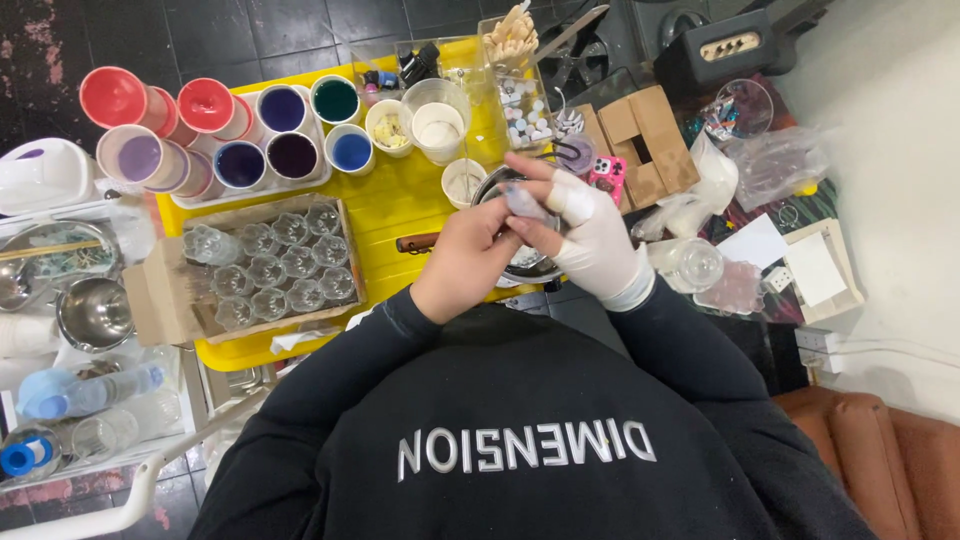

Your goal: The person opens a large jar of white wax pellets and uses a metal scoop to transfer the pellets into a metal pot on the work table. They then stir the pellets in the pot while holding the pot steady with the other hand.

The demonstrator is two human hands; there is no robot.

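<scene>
Pale bluish and small, the waxy-looking piece is pinched between the bare left hand and the white-gloved right hand above the metal pot, and is judged light, possibly brittle, best held by its sides.

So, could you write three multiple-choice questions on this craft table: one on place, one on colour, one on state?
1. Where does the box of jars sit?
A. on the tray
B. on the floor
C. on the brown seat
2. What colour is the tray?
A. blue
B. yellow
C. white
3. What is the right hand doing?
A. it is empty
B. it pinches a pale piece
C. it is out of view

Key:
1 A, yellow shows around the box.
2 B, the bare surface is yellow.
3 B, the gloved fingertips close on the piece.
</scene>
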